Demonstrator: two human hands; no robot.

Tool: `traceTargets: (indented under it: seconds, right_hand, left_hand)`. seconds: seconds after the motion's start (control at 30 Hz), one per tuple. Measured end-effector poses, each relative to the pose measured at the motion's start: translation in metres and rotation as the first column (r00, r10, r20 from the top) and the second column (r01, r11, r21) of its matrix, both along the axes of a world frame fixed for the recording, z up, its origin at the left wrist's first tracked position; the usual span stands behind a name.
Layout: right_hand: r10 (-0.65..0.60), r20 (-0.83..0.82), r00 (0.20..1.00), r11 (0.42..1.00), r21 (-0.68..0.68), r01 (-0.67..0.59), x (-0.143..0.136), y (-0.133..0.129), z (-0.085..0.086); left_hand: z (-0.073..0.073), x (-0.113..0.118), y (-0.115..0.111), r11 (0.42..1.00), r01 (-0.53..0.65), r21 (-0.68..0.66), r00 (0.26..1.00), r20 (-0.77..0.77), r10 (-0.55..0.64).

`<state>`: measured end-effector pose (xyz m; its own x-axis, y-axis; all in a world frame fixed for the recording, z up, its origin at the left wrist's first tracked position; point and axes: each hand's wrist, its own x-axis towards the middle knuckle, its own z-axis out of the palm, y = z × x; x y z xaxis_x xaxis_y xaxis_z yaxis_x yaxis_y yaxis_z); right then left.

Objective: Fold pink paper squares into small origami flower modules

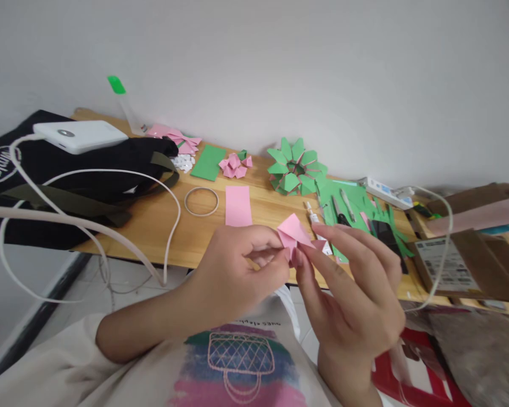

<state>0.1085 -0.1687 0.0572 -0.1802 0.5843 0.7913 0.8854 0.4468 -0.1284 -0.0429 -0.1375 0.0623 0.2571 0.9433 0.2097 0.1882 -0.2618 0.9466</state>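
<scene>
My left hand (237,271) and my right hand (356,294) pinch a small folded pink paper piece (294,233) between thumbs and fingertips, held over the front edge of a wooden table (161,226). A flat pink paper strip (238,205) lies on the table just beyond my left hand. Further back sit a green folded paper ring (297,167) and a small pink folded cluster (234,165).
A black bag (68,181) with a white power bank (80,135) and white cable (110,226) fills the left. A rubber band (201,201), green paper sheet (208,163), green scraps with pens (348,203), a glue bottle (125,104) and cardboard boxes (470,260) lie around.
</scene>
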Motion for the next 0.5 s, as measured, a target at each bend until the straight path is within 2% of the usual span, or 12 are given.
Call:
traceTargets:
  seconds: [0.13,0.5]
  right_hand:
    - [0.045,0.064,0.997,0.999,-0.030,-0.043,0.0023,0.0009,0.0027]
    - [0.065,0.026,0.998,0.998,-0.021,-0.064,0.0021,0.0047,-0.0004]
  left_hand:
    - [0.0005,-0.0022,-0.0007,0.999,0.014,0.033,0.991,-0.135,-0.010]
    - [0.0000,-0.0033,0.0004,0.991,0.037,0.128,0.972,-0.234,-0.006]
